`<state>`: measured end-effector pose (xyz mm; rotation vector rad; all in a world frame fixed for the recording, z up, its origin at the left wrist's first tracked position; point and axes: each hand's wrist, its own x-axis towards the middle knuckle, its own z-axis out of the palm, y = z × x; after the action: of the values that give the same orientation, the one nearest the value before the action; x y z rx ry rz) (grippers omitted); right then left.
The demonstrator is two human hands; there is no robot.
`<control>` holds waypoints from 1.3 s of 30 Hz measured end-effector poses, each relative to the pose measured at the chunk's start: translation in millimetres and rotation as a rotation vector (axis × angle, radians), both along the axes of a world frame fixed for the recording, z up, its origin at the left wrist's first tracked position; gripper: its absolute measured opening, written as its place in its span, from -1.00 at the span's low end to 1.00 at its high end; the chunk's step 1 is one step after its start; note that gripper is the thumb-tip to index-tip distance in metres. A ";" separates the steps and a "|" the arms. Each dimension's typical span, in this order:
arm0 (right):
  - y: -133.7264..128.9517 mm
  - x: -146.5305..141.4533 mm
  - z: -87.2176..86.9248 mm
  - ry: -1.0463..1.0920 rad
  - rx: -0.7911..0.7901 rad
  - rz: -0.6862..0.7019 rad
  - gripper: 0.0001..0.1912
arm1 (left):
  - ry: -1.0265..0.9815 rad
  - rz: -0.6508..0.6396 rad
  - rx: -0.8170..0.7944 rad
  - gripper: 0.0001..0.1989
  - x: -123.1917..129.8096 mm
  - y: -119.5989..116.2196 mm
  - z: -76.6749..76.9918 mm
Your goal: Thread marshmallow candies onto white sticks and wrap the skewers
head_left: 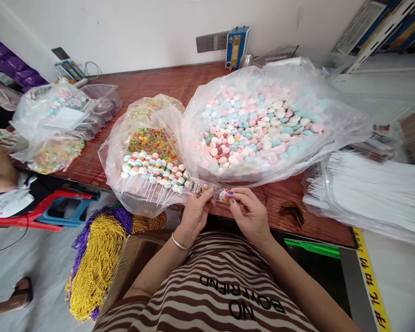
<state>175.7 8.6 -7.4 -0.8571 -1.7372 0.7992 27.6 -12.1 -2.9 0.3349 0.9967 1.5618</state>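
At the table's front edge, my left hand (196, 213) pinches a small clear printed wrapper (198, 187) between thumb and fingers. My right hand (251, 213), closed, grips a small colourful printed piece (225, 195), white with red, blue and yellow; its exact kind is unclear. The two hands are close together, and I cannot tell if the pieces are joined. Left of them, rows of candy lollipops (155, 169) on white sticks lie on an open plastic bag of colourful ring candies (150, 140). Beyond my hands spreads a large clear bag of pastel button-shaped candies (259, 133).
White sticks (373, 191) in plastic lie at right, near gold twist ties (292, 213). A blue device (237, 46) stands by the wall. Gold bead strings (98, 263) hang below the table at left. Another person's arm (0, 170) is at far left, near more candy bags.
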 end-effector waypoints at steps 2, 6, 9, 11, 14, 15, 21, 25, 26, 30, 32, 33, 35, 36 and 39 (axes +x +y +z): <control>0.8 1.7 0.4 -0.027 0.048 0.023 -0.85 | 0.003 0.009 -0.030 -0.60 -3.1 1.9 -3.6; 0.9 0.5 0.0 -0.058 0.115 0.031 -0.82 | -0.097 0.052 -0.079 -0.54 -1.1 4.4 -10.3; 0.9 -1.1 -1.3 -0.035 0.080 0.006 -0.85 | -0.153 0.047 -0.081 -0.57 2.7 3.4 -8.5; 1.2 -1.5 -2.2 -0.028 0.059 -0.003 -0.87 | -0.163 -0.029 -0.092 -0.61 4.0 1.6 -5.0; 1.4 -1.6 -2.0 -0.015 0.018 0.017 -0.87 | -0.169 -0.107 -0.101 -0.69 4.6 -0.2 -0.8; 1.2 -1.7 -1.3 -0.014 0.010 0.031 -0.87 | -0.180 -0.101 -0.101 -0.71 4.8 -0.2 -0.1; -2.8 -2.1 8.1 -0.013 0.068 0.058 -0.84 | -0.306 -0.048 -0.158 -0.68 5.4 3.4 0.5; -4.3 -0.8 13.5 0.030 0.025 0.055 -0.80 | -0.391 -0.016 -0.136 -0.62 -0.4 2.6 -0.7; -4.0 -0.9 14.4 0.031 0.022 0.061 -0.78 | -0.402 -0.014 -0.121 -0.61 -2.5 1.8 -1.6; -1.2 -6.4 19.3 0.007 0.065 0.117 -0.74 | -0.390 0.002 -0.070 -0.57 -12.2 -3.1 -5.5; 0.1 -12.8 23.2 -0.003 0.089 0.171 -0.72 | -0.364 0.032 -0.044 -0.53 -17.6 -6.9 -6.0; 0.6 -17.0 25.5 -0.012 0.096 0.207 -0.71 | -0.347 0.061 -0.030 -0.51 -20.5 -9.2 -5.6; 1.1 -26.9 30.5 -0.042 0.104 0.286 -0.71 | -0.305 0.141 -0.004 -0.51 -26.6 -14.3 -4.0; 1.3 -32.4 32.9 -0.053 0.104 0.325 -0.71 | -0.283 0.185 0.008 -0.52 -30.1 -17.0 -2.9; 3.3 -50.7 37.7 -0.038 0.075 0.404 -0.73 | -0.233 0.303 0.021 -0.52 -44.7 -26.5 0.1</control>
<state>125.1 11.9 30.3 -0.4776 -1.9925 0.9767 -17.1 -38.6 -2.8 0.0127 0.8771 1.8379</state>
